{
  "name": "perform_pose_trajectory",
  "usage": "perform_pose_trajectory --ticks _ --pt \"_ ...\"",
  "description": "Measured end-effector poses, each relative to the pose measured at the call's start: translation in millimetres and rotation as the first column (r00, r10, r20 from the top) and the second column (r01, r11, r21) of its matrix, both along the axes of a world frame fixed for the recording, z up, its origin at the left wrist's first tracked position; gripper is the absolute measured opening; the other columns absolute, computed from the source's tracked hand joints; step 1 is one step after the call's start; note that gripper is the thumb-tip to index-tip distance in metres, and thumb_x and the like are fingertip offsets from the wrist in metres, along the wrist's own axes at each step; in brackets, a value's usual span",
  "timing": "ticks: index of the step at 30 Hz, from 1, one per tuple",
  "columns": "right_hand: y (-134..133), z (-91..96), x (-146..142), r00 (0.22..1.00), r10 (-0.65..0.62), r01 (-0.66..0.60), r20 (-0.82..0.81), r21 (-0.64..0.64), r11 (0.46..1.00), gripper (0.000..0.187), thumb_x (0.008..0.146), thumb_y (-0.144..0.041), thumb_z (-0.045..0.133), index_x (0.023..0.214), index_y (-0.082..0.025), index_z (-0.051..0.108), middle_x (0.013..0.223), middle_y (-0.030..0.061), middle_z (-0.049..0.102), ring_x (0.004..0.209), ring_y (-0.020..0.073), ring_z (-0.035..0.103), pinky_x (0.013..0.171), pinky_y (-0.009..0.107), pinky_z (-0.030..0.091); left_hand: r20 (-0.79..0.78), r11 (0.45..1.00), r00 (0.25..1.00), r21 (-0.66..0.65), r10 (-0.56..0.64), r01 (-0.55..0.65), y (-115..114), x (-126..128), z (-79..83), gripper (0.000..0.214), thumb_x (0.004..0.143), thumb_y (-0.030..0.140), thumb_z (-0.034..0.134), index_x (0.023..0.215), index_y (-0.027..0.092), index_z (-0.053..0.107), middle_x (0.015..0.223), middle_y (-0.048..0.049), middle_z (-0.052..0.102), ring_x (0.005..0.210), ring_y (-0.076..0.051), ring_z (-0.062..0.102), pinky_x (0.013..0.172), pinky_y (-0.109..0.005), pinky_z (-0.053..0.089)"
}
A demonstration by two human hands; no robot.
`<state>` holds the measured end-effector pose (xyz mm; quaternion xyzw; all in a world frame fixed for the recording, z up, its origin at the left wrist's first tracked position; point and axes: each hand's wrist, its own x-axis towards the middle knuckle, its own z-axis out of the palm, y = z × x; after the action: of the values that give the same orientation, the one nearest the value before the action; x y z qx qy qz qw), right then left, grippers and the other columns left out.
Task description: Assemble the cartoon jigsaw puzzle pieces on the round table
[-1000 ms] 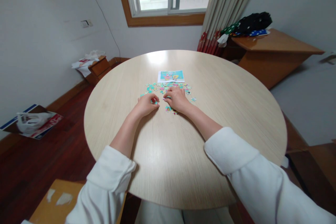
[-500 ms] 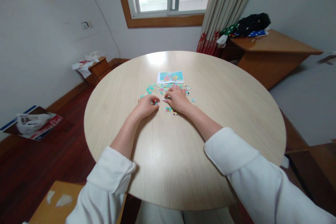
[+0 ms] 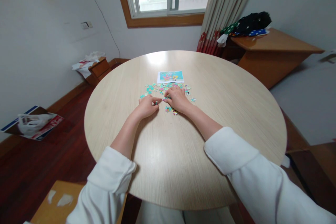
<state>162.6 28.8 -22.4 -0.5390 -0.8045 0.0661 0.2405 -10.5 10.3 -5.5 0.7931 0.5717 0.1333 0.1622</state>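
Small colourful jigsaw pieces (image 3: 154, 88) lie scattered in the middle of the round pale wooden table (image 3: 236, 112). Behind them lies a printed reference picture (image 3: 170, 76) with a blue cartoon scene. My left hand (image 3: 147, 106) rests on the table, its thumb and forefinger pinched on a small puzzle piece (image 3: 156, 103). My right hand (image 3: 177, 98) lies palm down just beside it, fingers curled over pieces, fingertips touching a piece near the left hand's. A few joined pieces (image 3: 170, 110) sit below the right hand.
A wooden desk (image 3: 275, 47) with dark dotted cloth (image 3: 249, 22) stands at the right by a curtain (image 3: 225, 3). On the dark floor at the left lie a plastic bag on printed card (image 3: 31, 122) and a small wooden box (image 3: 99, 67). A cardboard box (image 3: 52, 203) sits at bottom left.
My left hand's fingers have stretched toward the right hand, bringing its pinched piece closer to the piece under the right fingertips. The right hand has barely moved.
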Motion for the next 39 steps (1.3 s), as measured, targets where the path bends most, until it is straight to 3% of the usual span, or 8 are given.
perform_pose_trajectory --ticks 8,13,17,21,30,39 --pt "1 -3.2 3 0.987 0.091 -0.091 -0.131 0.012 0.996 0.006 0.079 -0.016 0.070 0.082 -0.017 0.065 0.084 0.0043 0.070 0.089 0.0215 0.059 0.087 0.036 0.032 0.012 1.000 1.000 -0.001 0.023 -0.023 -3 2 3.3 0.033 0.082 0.026 0.056 0.109 0.022 0.074 0.099 -0.0088 0.069 0.092 -0.023 0.060 0.093 -0.041 0.039" --pt "2 -9.2 5 0.959 0.148 -0.138 -0.242 0.057 0.989 0.006 0.076 -0.012 0.067 0.075 -0.018 0.065 0.074 0.0009 0.068 0.075 0.0162 0.058 0.083 0.033 0.035 0.171 0.999 0.984 0.025 0.039 -0.044 1 1 -0.7 0.025 0.084 0.028 0.056 0.096 0.019 0.076 0.097 -0.0087 0.073 0.090 -0.022 0.062 0.088 -0.037 0.040" --pt "0 -8.4 3 0.918 0.159 -0.151 -0.364 0.051 0.987 0.008 0.077 -0.012 0.063 0.075 -0.018 0.067 0.075 0.0017 0.070 0.072 0.0144 0.059 0.075 0.029 0.040 0.289 0.996 0.955 0.027 0.071 -0.082 4 2 -2.7 0.016 0.080 0.025 0.059 0.079 0.018 0.073 0.079 -0.0052 0.072 0.076 -0.018 0.060 0.079 -0.034 0.041" --pt "-3 -4.4 1 0.876 0.136 -0.146 -0.463 0.015 0.989 0.008 0.077 -0.011 0.063 0.076 -0.017 0.068 0.079 0.0033 0.072 0.075 0.0150 0.062 0.075 0.029 0.044 0.362 0.995 0.930 0.056 0.060 -0.086 5 3 -2.2 0.015 0.077 0.025 0.062 0.066 0.016 0.066 0.074 -0.0036 0.069 0.069 -0.015 0.056 0.074 -0.030 0.041" --pt "-1 -5.2 0 0.822 0.077 -0.148 -0.564 -0.081 0.986 0.010 0.076 -0.013 0.062 0.079 -0.016 0.072 0.083 0.0052 0.075 0.079 0.0161 0.066 0.078 0.031 0.050 0.395 0.995 0.918 0.073 0.034 -0.068 9 -1 -7.4 0.014 0.077 0.028 0.063 0.071 0.017 0.068 0.076 -0.0033 0.070 0.068 -0.014 0.054 0.069 -0.028 0.042" --pt "-3 -5.5 2 0.816 0.084 -0.152 -0.572 -0.073 0.986 0.012 0.076 -0.017 0.065 0.083 -0.016 0.074 0.086 0.0063 0.075 0.079 0.0167 0.067 0.078 0.032 0.052 0.390 0.990 0.917 0.072 0.081 -0.118 4 0 2.3 0.013 0.077 0.026 0.061 0.072 0.016 0.069 0.075 -0.0035 0.068 0.070 -0.015 0.055 0.071 -0.029 0.044"
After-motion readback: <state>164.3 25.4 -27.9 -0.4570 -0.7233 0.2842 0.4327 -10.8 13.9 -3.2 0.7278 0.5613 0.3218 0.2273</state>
